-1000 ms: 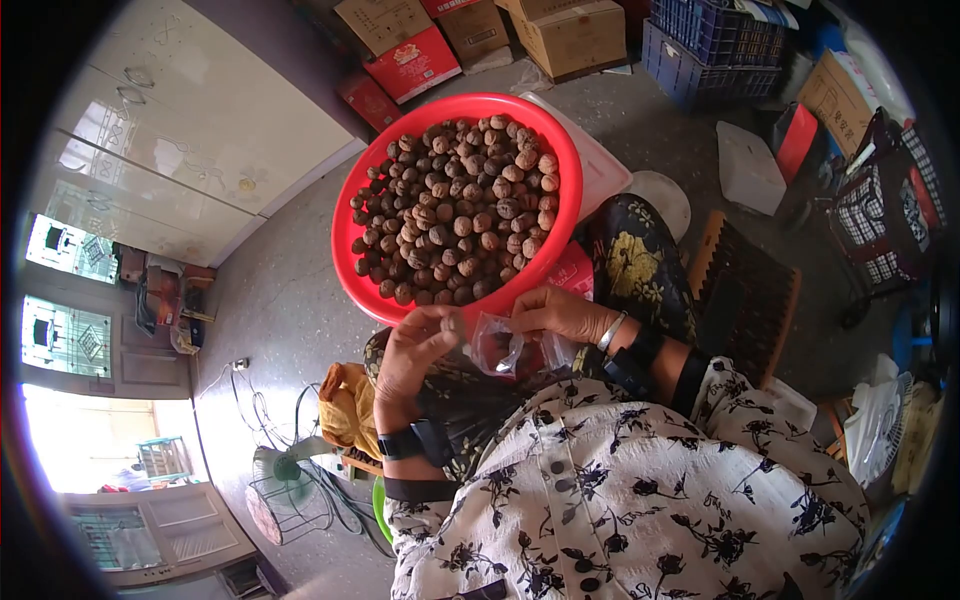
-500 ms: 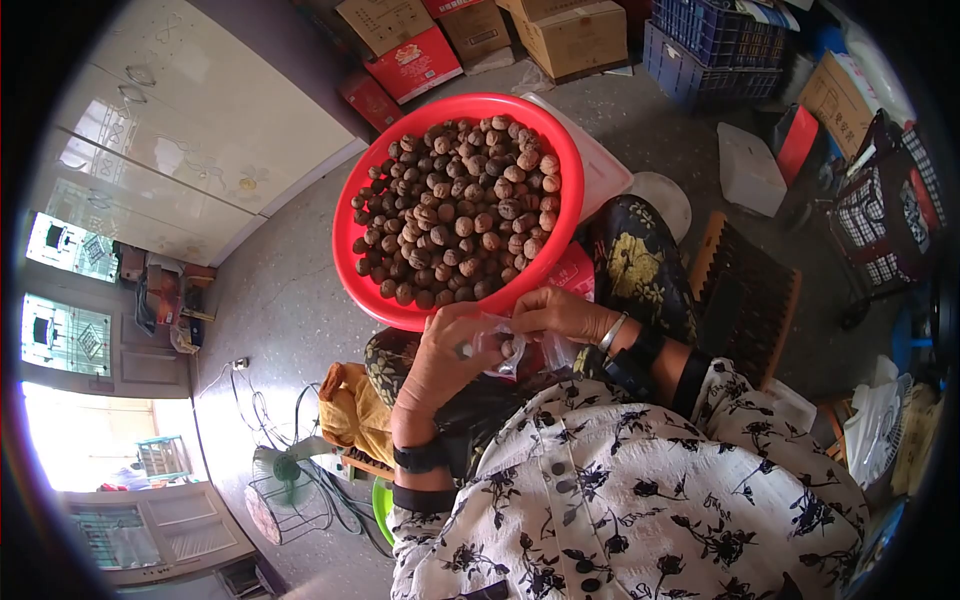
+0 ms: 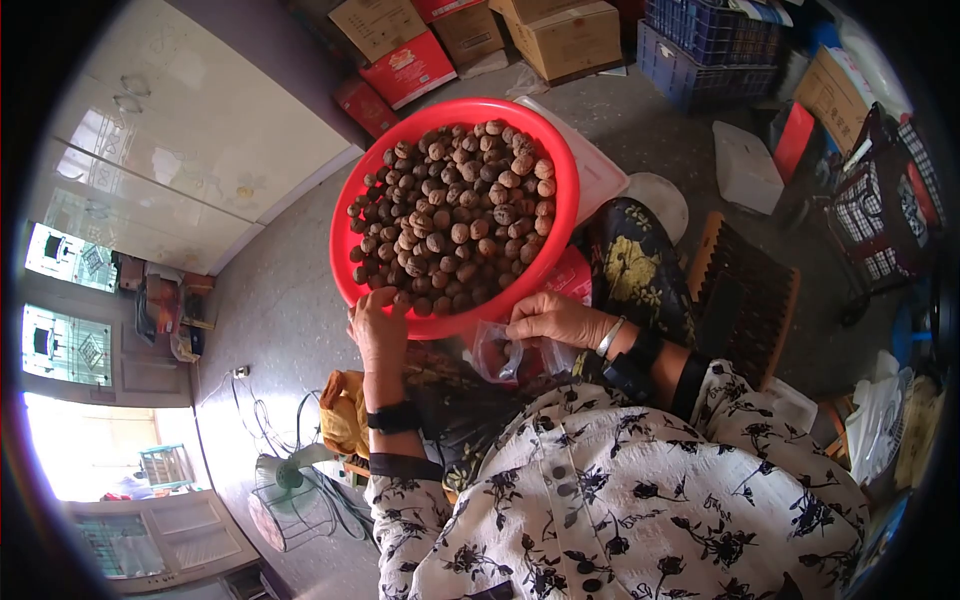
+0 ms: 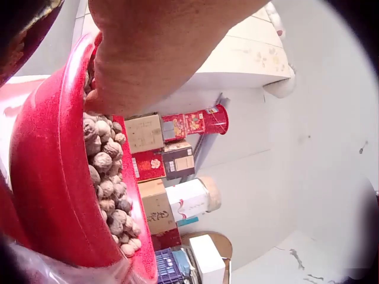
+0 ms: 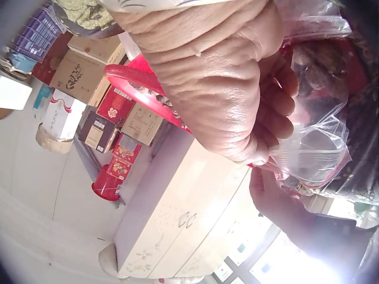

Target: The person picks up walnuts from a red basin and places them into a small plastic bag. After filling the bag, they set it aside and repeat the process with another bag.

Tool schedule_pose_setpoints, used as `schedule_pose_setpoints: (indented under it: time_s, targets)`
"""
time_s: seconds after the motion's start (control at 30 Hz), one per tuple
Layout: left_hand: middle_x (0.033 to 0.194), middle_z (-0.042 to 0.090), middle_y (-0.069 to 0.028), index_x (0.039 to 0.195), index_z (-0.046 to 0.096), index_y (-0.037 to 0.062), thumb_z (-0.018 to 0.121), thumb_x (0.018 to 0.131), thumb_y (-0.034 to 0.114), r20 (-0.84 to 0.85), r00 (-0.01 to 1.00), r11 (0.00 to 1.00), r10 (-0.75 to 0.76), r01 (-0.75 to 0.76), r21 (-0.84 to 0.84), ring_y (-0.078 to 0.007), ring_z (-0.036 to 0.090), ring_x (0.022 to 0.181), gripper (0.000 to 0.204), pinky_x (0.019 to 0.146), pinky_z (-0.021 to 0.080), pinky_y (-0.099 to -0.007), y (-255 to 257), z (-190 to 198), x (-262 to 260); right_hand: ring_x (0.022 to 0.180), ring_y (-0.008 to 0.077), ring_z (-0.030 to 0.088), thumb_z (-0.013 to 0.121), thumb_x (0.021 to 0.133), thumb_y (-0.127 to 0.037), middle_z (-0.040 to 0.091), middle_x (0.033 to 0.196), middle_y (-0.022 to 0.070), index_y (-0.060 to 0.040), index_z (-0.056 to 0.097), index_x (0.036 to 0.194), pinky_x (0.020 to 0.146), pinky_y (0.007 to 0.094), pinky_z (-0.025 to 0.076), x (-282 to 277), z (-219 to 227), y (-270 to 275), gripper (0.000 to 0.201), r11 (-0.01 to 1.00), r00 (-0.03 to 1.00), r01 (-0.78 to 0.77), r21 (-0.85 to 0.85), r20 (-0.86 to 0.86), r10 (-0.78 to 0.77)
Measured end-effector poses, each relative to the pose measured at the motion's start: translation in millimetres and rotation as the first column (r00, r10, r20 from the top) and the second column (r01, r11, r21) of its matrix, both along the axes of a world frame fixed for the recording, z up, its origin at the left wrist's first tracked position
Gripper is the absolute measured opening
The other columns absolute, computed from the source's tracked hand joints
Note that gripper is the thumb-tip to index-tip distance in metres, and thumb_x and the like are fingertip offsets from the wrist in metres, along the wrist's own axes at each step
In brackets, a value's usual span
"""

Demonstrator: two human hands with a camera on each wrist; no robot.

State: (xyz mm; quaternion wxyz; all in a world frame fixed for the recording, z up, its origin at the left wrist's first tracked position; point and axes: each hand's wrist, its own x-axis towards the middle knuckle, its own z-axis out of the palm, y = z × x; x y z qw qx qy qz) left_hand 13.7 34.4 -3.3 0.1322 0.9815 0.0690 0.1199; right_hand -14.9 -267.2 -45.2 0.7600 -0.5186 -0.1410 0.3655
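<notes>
A large red basin (image 3: 345, 255) full of walnuts (image 3: 450, 215) stands before the person's lap. My left hand (image 3: 378, 335) reaches over its near left rim, fingers at the walnuts there. In the left wrist view the fingertips are hidden among the basin's contents. My right hand (image 3: 560, 320) pinches the edge of a clear plastic zip bag (image 3: 490, 350), held over the lap just below the basin's near rim. In the right wrist view, brown walnuts (image 5: 320, 68) show through the bag, and its mouth faces toward the left hand's side.
A pale flat lid or board (image 3: 600, 170) lies behind the basin's right side. A ridged wooden rack (image 3: 745, 300) is at the right of the knees. Cardboard boxes (image 3: 565, 40) and blue crates (image 3: 705, 60) line the back. A fan (image 3: 285, 485) with cables stands at the left.
The left hand first moved right to the bag's mouth, then back left and up to the basin's rim. The right hand has kept its pinch on the bag throughout.
</notes>
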Motion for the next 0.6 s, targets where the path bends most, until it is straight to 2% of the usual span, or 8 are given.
schedule_pose_setpoints:
  time_s: [0.03,0.13,0.17,0.23,0.33,0.47,0.57,0.6]
  targets:
    - [0.109,0.069,-0.0068,0.108,0.071,0.0177,0.07,0.086,0.032,-0.077,0.997,1.0,0.011,-0.011,0.002,-0.0307,0.056,0.116,0.026,0.103,0.038,-0.0501,1.6,5.5,3.1,0.063,0.0063,0.049,0.066,0.095,-0.02,0.057,0.071,-0.0033,-0.005,0.068,0.086,0.061,0.0226,0.04,-0.6,-0.2,-0.1,0.017,1.0,1.0,0.0,0.008,-0.016,0.0]
    - [0.119,0.068,-0.0067,0.115,0.069,0.0218,0.064,0.088,0.033,-0.103,0.993,0.998,0.054,-0.052,0.028,-0.0314,0.055,0.121,0.03,0.104,0.037,-0.0513,15.2,-7.5,18.5,0.063,0.0062,0.048,0.067,0.095,-0.021,0.056,0.071,-0.0037,-0.0052,0.067,0.085,0.061,0.0225,0.039,-1.1,-1.2,0.7,0.018,1.0,1.0,0.005,0.021,-0.015,-0.005]
    - [0.119,0.068,-0.0067,0.115,0.069,0.0218,0.064,0.088,0.033,-0.103,0.993,0.998,0.054,-0.052,0.027,-0.0314,0.055,0.121,0.03,0.104,0.037,-0.0513,18.2,-12.8,21.2,0.063,0.0062,0.048,0.067,0.095,-0.021,0.056,0.071,-0.0037,-0.0052,0.067,0.085,0.061,0.0225,0.039,-1.4,-1.1,0.7,0.018,1.0,1.0,0.005,0.021,-0.015,-0.005]
    - [0.117,0.067,-0.0103,0.119,0.067,0.0185,0.061,0.089,0.031,-0.214,0.973,0.996,0.09,-0.086,0.028,-0.0318,0.055,0.121,0.033,0.107,0.034,-0.053,13.1,-9.1,23.8,0.063,0.006,0.048,0.067,0.095,-0.021,0.056,0.07,-0.0039,-0.0053,0.067,0.085,0.06,0.0222,0.039,-2.4,1.5,0.9,0.018,1.0,0.999,0.017,0.005,-0.031,-0.017]
    - [0.119,0.065,-0.0119,0.119,0.068,0.0175,0.063,0.087,0.032,-0.231,0.967,0.992,0.107,-0.087,0.095,-0.0325,0.054,0.122,0.035,0.106,0.035,-0.055,10.0,-6.5,27.6,0.063,0.006,0.048,0.067,0.095,-0.02,0.056,0.071,-0.0036,-0.0052,0.067,0.085,0.06,0.0223,0.039,-2.0,-1.1,1.1,0.018,1.0,0.999,0.007,0.012,-0.042,-0.007]
    - [0.122,0.063,-0.014,0.119,0.068,0.0177,0.063,0.086,0.024,-0.175,0.977,0.983,0.122,-0.094,0.158,-0.0344,0.054,0.121,0.035,0.103,0.04,-0.0511,11.9,-6.6,26.6,0.064,0.006,0.048,0.067,0.095,-0.02,0.056,0.071,-0.0034,-0.0052,0.067,0.085,0.06,0.0224,0.039,-1.8,-1.4,0.9,0.018,1.0,0.999,0.003,0.008,-0.037,-0.003]
    - [0.121,0.062,-0.0153,0.118,0.069,0.0147,0.07,0.08,0.023,-0.128,0.989,0.995,0.068,-0.057,0.085,-0.0355,0.053,0.119,0.039,0.103,0.042,-0.0486,18.0,-8.2,17.9,0.064,0.0058,0.048,0.067,0.095,-0.02,0.056,0.071,-0.0035,-0.0051,0.067,0.086,0.06,0.0224,0.039,-1.7,-1.4,0.8,0.018,0.999,1.0,-0.003,0.04,-0.022,0.004]
    - [0.118,0.063,-0.0149,0.117,0.069,0.0124,0.071,0.08,0.023,-0.038,0.999,0.999,0.034,-0.034,0.009,-0.0341,0.056,0.117,0.039,0.102,0.043,-0.0462,18.0,-10.7,15.1,0.064,0.0058,0.048,0.067,0.095,-0.02,0.056,0.071,-0.0034,-0.0052,0.067,0.086,0.061,0.0225,0.039,-2.0,0.5,0.3,0.018,0.999,1.0,-0.002,0.044,-0.03,0.003]
